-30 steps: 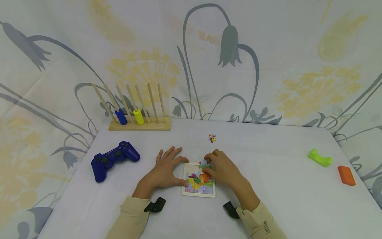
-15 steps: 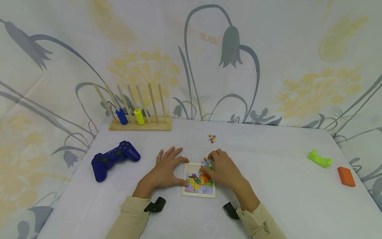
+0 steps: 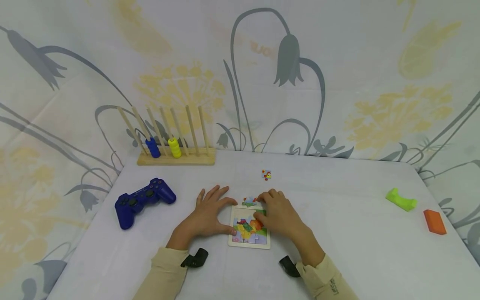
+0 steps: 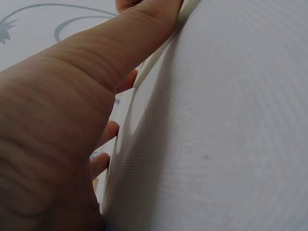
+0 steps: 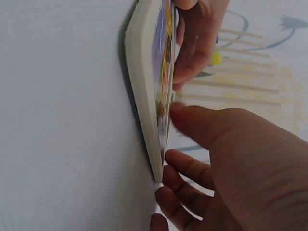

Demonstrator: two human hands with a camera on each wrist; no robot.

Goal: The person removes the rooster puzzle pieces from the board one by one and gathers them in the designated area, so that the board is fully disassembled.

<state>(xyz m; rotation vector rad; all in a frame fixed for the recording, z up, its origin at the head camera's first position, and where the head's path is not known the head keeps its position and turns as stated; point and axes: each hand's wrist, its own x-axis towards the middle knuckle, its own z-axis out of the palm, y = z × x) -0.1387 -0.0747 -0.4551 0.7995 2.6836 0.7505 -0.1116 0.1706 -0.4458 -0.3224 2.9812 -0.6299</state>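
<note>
A small jigsaw puzzle in a pale wooden frame (image 3: 249, 246) lies before me, its colourful picture partly filled. My left hand (image 3: 207, 214) rests at the frame's left side with fingers spread. Its thumb touches the lower left rim and its index fingertip meets the top left corner. Bent over the upper right corner, my right hand (image 3: 281, 214) has its fingertips on the right end of a puzzle piece (image 3: 249, 201) at the top rim. The right thumb (image 5: 192, 120) reaches over the puzzle face in the right wrist view. Another loose puzzle piece (image 3: 266, 174) lies farther back.
A blue game controller (image 3: 144, 201) lies to the left. Behind it stands a wooden peg rack (image 3: 191, 159) with blue and yellow rings. At far right are a green curved block (image 3: 401, 200) and an orange block (image 3: 435, 221). A patterned cloth hangs behind the white table.
The puzzle piece at my right fingertips has shifted left and now shows along the top rim, more of it uncovered. My left hand and the frame stay put.
</note>
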